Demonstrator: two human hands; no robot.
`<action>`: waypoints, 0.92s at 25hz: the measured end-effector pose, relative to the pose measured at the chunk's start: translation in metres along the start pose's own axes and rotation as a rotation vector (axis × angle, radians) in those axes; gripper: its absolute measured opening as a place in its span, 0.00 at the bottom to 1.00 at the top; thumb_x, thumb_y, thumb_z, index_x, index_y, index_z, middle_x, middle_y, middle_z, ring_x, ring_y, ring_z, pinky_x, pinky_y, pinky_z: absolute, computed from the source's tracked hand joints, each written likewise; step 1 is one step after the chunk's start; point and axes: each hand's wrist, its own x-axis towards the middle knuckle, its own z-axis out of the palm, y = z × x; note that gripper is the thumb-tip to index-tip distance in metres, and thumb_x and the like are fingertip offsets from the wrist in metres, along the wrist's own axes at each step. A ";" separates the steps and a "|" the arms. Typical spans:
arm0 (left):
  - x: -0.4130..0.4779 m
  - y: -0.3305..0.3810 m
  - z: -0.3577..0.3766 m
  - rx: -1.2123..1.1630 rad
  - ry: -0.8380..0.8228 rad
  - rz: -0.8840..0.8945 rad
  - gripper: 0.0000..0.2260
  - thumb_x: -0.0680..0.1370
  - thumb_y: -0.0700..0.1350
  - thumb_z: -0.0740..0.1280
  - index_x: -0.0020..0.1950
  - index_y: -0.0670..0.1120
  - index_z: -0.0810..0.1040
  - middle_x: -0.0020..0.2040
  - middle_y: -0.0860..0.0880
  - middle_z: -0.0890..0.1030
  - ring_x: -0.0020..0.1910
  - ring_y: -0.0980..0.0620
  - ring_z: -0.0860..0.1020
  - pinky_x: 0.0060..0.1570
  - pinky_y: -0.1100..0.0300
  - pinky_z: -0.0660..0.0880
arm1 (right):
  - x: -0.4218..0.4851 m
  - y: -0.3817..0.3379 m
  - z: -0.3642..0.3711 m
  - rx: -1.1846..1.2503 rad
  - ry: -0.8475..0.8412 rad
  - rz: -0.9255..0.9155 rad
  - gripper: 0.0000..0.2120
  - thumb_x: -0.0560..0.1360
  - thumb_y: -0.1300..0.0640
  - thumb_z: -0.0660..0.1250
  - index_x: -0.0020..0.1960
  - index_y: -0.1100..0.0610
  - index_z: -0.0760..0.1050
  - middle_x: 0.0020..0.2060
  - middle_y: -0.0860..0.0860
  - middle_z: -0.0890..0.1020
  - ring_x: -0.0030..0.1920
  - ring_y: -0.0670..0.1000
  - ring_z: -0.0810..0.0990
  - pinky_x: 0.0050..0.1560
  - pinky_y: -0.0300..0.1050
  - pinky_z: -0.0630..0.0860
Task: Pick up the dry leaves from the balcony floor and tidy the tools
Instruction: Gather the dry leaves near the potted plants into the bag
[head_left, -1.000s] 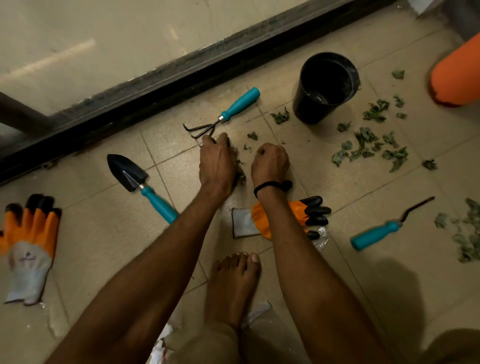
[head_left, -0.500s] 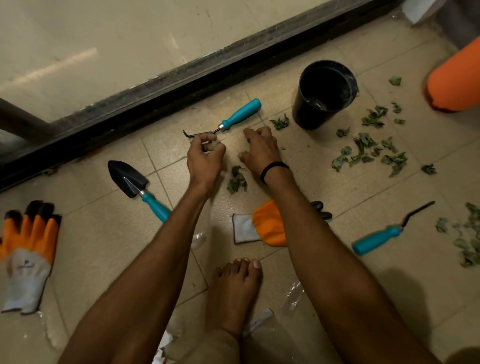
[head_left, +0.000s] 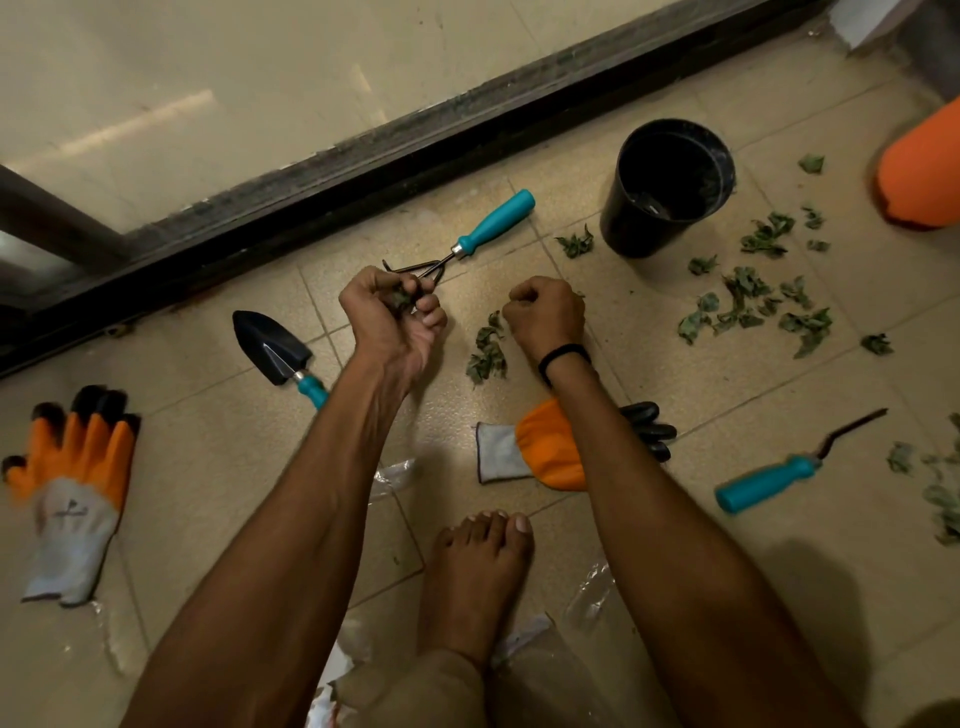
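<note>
My left hand (head_left: 395, 319) is raised off the tiled floor and grips a wad of dry leaves (head_left: 402, 299) in its curled fingers. To its right, my right hand (head_left: 545, 317) is a closed fist with only a leaf scrap showing at its edge. Between the two wrists lies a small leaf pile (head_left: 485, 353). More leaves (head_left: 753, 306) are scattered to the right, near the black pot (head_left: 670, 187). A teal-handled hand rake (head_left: 488, 231) lies just beyond my left hand. The trowel (head_left: 272, 348) lies left of it, and a teal weeder (head_left: 769, 480) lies at the right.
One orange glove (head_left: 72, 483) lies at the far left, and another glove (head_left: 540, 447) is under my right forearm. My bare foot (head_left: 478, 571) is planted in the middle among plastic scraps. A dark door track (head_left: 363, 171) runs along the back. An orange object (head_left: 924, 171) sits at the right edge.
Both hands lifted from the floor and curled shut, the left one turning palm up with leaves in it. A small leaf pile now lies uncovered between them.
</note>
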 end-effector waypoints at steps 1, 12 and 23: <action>-0.001 0.000 -0.003 0.098 0.014 0.002 0.12 0.76 0.48 0.60 0.34 0.44 0.70 0.36 0.46 0.74 0.28 0.54 0.65 0.26 0.63 0.59 | 0.000 0.002 -0.004 0.152 -0.027 0.078 0.06 0.74 0.63 0.68 0.49 0.58 0.83 0.46 0.55 0.85 0.48 0.52 0.83 0.51 0.46 0.81; -0.013 -0.074 -0.029 1.546 0.108 0.672 0.11 0.86 0.47 0.56 0.59 0.42 0.74 0.46 0.47 0.78 0.43 0.50 0.76 0.40 0.58 0.70 | -0.012 0.002 0.003 -0.120 -0.065 -0.153 0.13 0.76 0.57 0.70 0.60 0.59 0.80 0.56 0.57 0.80 0.57 0.54 0.77 0.60 0.46 0.74; -0.004 -0.098 -0.053 1.977 0.032 0.795 0.13 0.84 0.53 0.57 0.61 0.45 0.71 0.49 0.43 0.76 0.42 0.49 0.69 0.41 0.55 0.70 | -0.004 0.003 -0.004 0.345 -0.136 0.181 0.05 0.75 0.62 0.66 0.42 0.57 0.80 0.37 0.53 0.84 0.38 0.49 0.82 0.47 0.49 0.82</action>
